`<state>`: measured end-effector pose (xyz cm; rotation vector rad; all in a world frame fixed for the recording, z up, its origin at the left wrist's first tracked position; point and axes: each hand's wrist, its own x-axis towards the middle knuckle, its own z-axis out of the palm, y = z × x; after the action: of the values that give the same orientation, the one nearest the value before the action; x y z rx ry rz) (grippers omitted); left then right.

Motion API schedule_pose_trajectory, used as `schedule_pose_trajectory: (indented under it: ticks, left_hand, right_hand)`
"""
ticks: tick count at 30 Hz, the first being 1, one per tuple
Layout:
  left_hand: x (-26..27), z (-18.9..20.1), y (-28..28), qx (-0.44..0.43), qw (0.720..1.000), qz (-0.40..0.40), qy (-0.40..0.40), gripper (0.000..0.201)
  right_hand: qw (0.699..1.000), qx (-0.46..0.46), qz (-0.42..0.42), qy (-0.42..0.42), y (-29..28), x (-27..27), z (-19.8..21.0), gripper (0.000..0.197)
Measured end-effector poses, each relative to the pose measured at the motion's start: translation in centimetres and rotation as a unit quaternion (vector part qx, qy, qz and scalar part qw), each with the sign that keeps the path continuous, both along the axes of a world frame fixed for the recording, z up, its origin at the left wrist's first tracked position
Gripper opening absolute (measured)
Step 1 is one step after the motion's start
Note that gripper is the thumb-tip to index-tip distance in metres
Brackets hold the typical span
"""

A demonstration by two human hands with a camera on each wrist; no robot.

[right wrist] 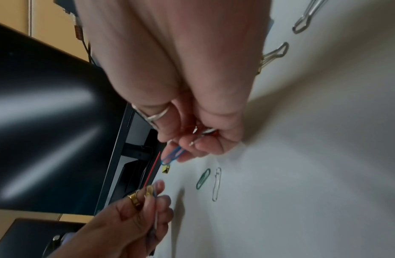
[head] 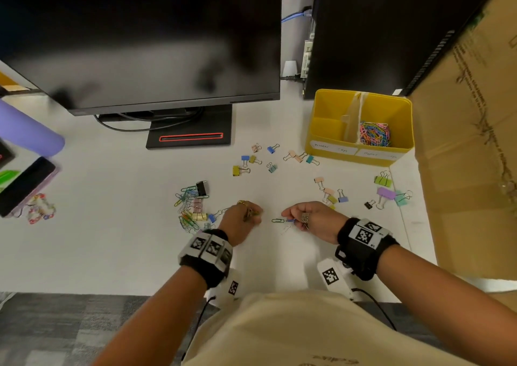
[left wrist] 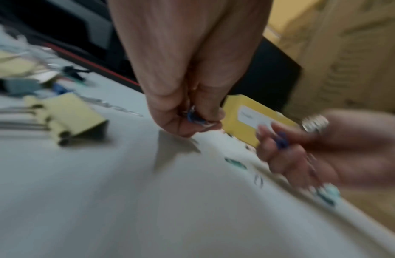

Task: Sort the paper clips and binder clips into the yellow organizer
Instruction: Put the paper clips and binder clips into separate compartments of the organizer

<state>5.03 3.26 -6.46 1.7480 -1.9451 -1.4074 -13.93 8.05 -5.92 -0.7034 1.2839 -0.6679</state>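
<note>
Low over the white desk, my left hand (head: pixel 258 216) pinches a few paper clips (right wrist: pixel 152 192), one gold and one blue. My right hand (head: pixel 287 217) faces it and pinches a blue paper clip (right wrist: pixel 171 155) at the fingertips. Between the hands a green paper clip (head: pixel 277 220) and a pale one (head: pixel 285 229) lie on the desk. The yellow organizer (head: pixel 361 154) stands at the back right; its right compartment holds a heap of coloured paper clips (head: pixel 375 134). A mixed pile of clips (head: pixel 193 206) lies left of my left hand. Binder clips (head: pixel 384 193) are scattered in front of the organizer.
A black monitor (head: pixel 140 38) on its stand (head: pixel 190 133) fills the back. A dark computer tower (head: pixel 377 30) and a cardboard box (head: pixel 470 156) close off the right. At the far left lie a purple cylinder (head: pixel 28 130), a phone (head: pixel 25 184) and a bead bracelet (head: pixel 40 209).
</note>
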Motion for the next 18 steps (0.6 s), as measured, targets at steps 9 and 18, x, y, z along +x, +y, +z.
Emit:
schedule_pose_trajectory:
  ticks: [9,18]
  left_hand:
    - [-0.6,1.4,-1.7,0.266,0.914,0.162,0.26,0.023]
    - [-3.5,0.2,-0.6,-0.054,0.967,-0.208,-0.136,0.029]
  right_hand:
    - [0.916,-0.138,0.212,0.311,-0.3,1.2,-0.4,0.013]
    - [0.836,-0.138,0.345,0.404,-0.3,0.5,0.2,0.01]
